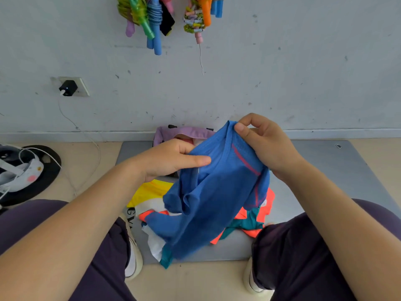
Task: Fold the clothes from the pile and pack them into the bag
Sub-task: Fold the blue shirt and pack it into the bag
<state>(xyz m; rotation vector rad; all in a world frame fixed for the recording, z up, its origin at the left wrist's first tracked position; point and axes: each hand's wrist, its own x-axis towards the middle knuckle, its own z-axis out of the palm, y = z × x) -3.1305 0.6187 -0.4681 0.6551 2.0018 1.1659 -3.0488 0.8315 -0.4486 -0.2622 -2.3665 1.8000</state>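
Observation:
A blue garment [212, 192] with a red seam line hangs between my hands above the pile. My right hand [262, 144] pinches its top edge near the collar between thumb and fingers. My left hand [171, 159] grips the garment's left edge, thumb lying across the cloth. Below lies the pile of clothes [152, 196] in yellow, white, orange and teal, on a grey mat [325, 170]. Behind the garment, against the wall, stands a lilac bag [184, 132], open at the top and partly hidden.
My legs in dark trousers and light shoes [133, 257] flank the pile. At the left lie a round black base with a white item [26, 172] and a cable from a wall plug [68, 88]. Coloured skipping ropes [152, 18] hang on the wall.

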